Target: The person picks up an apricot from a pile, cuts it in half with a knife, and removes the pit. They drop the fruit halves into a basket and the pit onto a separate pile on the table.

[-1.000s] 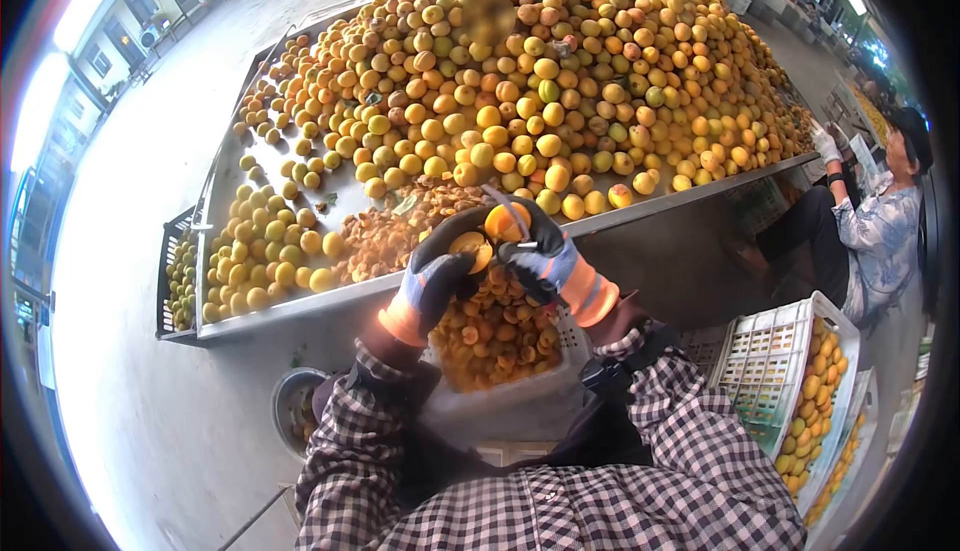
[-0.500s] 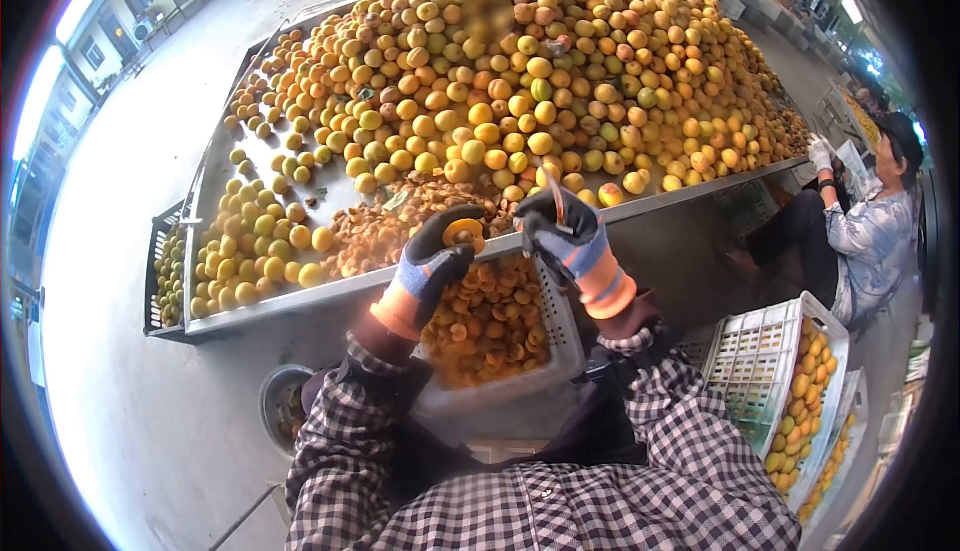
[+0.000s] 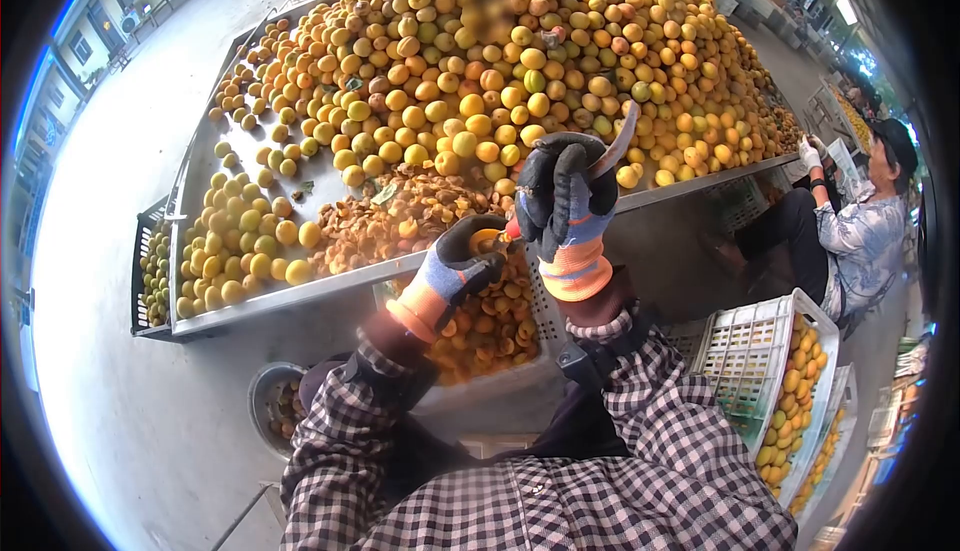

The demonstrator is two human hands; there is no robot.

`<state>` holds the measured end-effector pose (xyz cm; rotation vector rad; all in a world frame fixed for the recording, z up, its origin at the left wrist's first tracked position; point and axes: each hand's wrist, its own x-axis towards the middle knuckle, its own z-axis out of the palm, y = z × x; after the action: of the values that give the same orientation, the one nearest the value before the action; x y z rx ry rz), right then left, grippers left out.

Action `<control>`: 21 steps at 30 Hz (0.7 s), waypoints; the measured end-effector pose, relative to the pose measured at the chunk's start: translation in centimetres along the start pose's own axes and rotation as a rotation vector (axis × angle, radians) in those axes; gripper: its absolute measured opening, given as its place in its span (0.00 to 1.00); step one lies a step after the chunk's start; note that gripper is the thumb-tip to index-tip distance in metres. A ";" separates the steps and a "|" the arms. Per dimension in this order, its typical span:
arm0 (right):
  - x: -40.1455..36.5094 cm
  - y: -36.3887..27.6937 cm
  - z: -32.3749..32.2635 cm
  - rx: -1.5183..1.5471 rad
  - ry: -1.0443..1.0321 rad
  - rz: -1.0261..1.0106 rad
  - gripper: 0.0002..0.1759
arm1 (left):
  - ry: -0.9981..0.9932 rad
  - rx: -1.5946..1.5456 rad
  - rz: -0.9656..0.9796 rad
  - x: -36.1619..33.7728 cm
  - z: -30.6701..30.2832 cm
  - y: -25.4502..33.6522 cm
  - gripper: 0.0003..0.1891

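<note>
My left hand [image 3: 455, 266], in a black, blue and orange glove, grips an orange fruit half [image 3: 487, 241] just above the white crate [image 3: 520, 376] of cut halves. My right hand [image 3: 565, 201], gloved the same way, is raised beside it and closed on a small knife [image 3: 615, 141] whose blade points up and to the right. Both hands hover at the front edge of the metal table [image 3: 300, 291]. Behind them lies a heap of yellow-orange fruit [image 3: 520, 61].
A pile of pits and scraps [image 3: 385, 221] lies on the table by my left hand. A metal bowl [image 3: 272, 406] sits on the floor at lower left. A white crate of fruit [image 3: 790, 391] stands at right. A seated person [image 3: 855, 226] works at right.
My right hand has lifted and turned, swinging the knife blade up to the right. My left hand stays low over the crate, still holding a fruit half.
</note>
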<state>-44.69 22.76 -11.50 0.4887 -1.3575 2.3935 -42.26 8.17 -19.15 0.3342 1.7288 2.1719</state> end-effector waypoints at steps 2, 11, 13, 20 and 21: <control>0.1 0.2 -0.2 -0.021 0.000 -0.007 0.15 | -0.001 -0.002 -0.010 -0.1 0.2 0.1 0.22; 0.0 2.3 -1.6 0.104 0.010 -0.049 0.11 | 0.088 -0.016 0.029 1.6 0.4 -1.5 0.20; 0.4 2.4 -1.6 0.083 0.033 -0.032 0.11 | 0.103 0.054 0.023 1.9 0.7 -1.2 0.19; 3.5 4.7 -3.2 0.258 0.309 0.264 0.11 | 0.131 0.486 0.195 3.6 0.1 -0.6 0.17; 3.8 5.3 -3.6 0.283 0.366 0.316 0.11 | 0.143 0.543 0.136 3.9 0.0 -0.3 0.17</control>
<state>-50.91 23.84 -15.50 -0.1111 -1.0006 2.7704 -45.77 9.79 -19.60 0.4468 2.4309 1.8096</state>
